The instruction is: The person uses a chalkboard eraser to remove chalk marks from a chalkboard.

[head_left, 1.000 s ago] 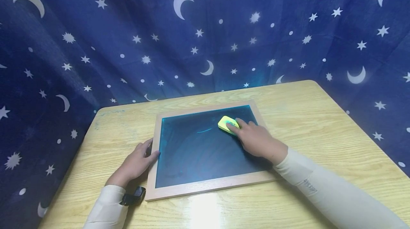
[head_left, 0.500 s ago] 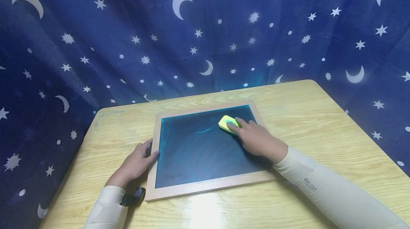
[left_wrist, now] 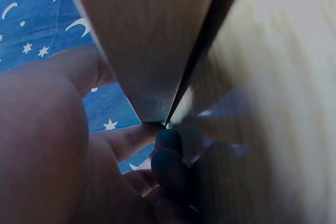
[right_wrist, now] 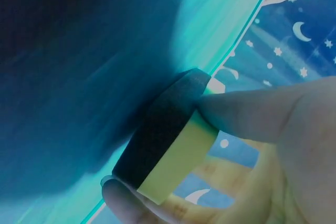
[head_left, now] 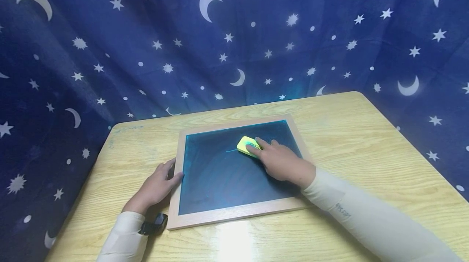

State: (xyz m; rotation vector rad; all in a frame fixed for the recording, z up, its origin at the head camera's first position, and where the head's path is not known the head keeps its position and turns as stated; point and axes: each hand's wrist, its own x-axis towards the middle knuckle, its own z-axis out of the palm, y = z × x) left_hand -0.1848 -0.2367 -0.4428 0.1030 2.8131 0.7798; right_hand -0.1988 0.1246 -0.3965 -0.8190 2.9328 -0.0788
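A small chalkboard [head_left: 212,184] with a wooden frame lies on the table. My left hand [head_left: 155,186] holds its left side, thumb on the frame. In the left wrist view the frame's edge [left_wrist: 144,35] passes between the thumb and the other fingers, whose tips sit low by the tabletop. My right hand [head_left: 280,161] grips a yellow chalkboard eraser [head_left: 242,144] on the upper middle of the board. The right wrist view shows the eraser's dark felt side [right_wrist: 163,129] facing the board, pinched between thumb and fingers. A short blue chalk line [head_left: 231,150] shows just left of it.
The board rests on a light wood-grain table [head_left: 351,144] with blue chalk smears [head_left: 126,128] at its far left corner. A blue curtain [head_left: 190,29] with moons and stars hangs behind and beside it. A black band [head_left: 155,224] sits at the left wrist.
My right hand has slid the eraser left and slightly toward me, now covering the right end of the blue chalk line. The left hand and the board stay in place.
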